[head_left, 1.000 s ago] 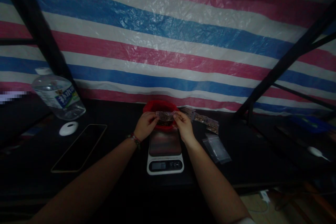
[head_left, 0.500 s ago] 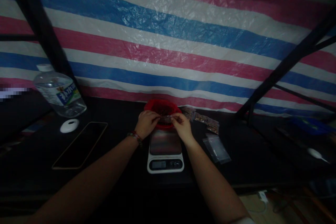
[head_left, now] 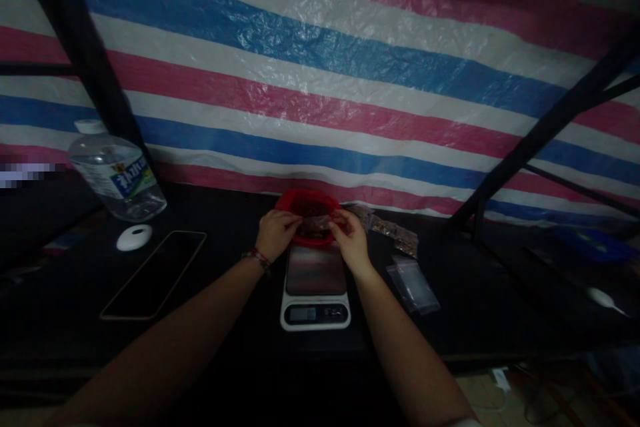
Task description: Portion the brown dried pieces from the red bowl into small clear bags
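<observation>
Black and dimly lit, the worktop [head_left: 475, 307] is stretching from side to side, and closest to us a white scale [head_left: 316, 280] is sitting in the middle, its display too dim to read. Over to the left a dark-screened phone [head_left: 154, 275] is lying at a slant, and on the right flat clear bags [head_left: 414, 285] are overlapping. Just past the phone, a white rounded gadget [head_left: 134, 237] is resting. Now to the action: the left hand [head_left: 276, 235], wearing a colourful bracelet [head_left: 261, 259], is pinching one end of a small clear packet [head_left: 316, 223] while the right hand [head_left: 351, 239] is pinching the other, so both are gripping it. That packet is hanging over the near side of a red bowl [head_left: 286, 201], which is holding something dark and standing just beyond the scale; whether those two are touching, we cannot tell. Filled packets [head_left: 384, 227] are lying beside the bowl, a large clear bottle [head_left: 117, 177] is standing on the left, and behind everything a striped plastic sheet [head_left: 310, 107] is spreading beyond dark metal posts [head_left: 83, 47].
</observation>
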`<action>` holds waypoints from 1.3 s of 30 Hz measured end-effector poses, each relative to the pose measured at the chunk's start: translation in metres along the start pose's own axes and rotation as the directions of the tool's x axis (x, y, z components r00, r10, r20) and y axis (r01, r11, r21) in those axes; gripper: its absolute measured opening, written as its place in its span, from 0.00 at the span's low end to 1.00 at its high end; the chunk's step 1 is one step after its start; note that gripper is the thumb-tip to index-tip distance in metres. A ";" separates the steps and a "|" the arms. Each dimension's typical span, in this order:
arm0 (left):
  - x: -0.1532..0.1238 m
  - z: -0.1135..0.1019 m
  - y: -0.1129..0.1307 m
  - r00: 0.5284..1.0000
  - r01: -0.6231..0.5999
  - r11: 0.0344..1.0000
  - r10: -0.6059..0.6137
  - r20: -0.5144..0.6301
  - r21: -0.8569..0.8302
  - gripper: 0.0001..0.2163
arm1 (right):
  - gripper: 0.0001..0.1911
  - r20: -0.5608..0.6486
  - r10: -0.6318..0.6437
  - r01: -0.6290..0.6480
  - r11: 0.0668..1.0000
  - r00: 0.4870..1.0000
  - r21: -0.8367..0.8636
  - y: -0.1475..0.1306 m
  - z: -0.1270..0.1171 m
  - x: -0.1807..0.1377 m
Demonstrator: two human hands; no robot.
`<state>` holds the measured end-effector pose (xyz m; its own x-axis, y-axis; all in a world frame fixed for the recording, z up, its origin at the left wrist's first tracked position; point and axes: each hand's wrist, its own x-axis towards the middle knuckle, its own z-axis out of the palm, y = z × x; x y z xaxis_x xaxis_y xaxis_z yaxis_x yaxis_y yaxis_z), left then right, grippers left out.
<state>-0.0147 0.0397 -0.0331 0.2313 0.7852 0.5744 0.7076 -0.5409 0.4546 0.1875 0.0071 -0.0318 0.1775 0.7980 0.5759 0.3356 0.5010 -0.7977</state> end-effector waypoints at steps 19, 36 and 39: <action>0.003 0.007 -0.010 0.944 0.291 0.923 -0.319 -0.082 -0.251 0.12 | 0.20 0.361 0.132 -0.098 0.989 0.923 -0.111 -0.005 0.004 -0.009; 0.001 0.005 -0.007 0.991 0.120 0.991 -0.123 -0.050 -0.061 0.08 | 0.12 0.046 0.037 -0.028 0.982 0.998 -0.185 -0.022 0.003 0.037; 0.001 0.004 -0.006 0.990 0.134 0.990 -0.135 -0.048 -0.040 0.07 | 0.11 0.094 -0.071 0.093 0.960 0.993 -0.265 -0.029 0.007 0.050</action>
<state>-0.0164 0.0453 -0.0380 0.1011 0.8359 0.5395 0.7051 -0.4427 0.5539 0.1797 0.0346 0.0190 0.0653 0.7886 0.6114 0.5836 0.4669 -0.6644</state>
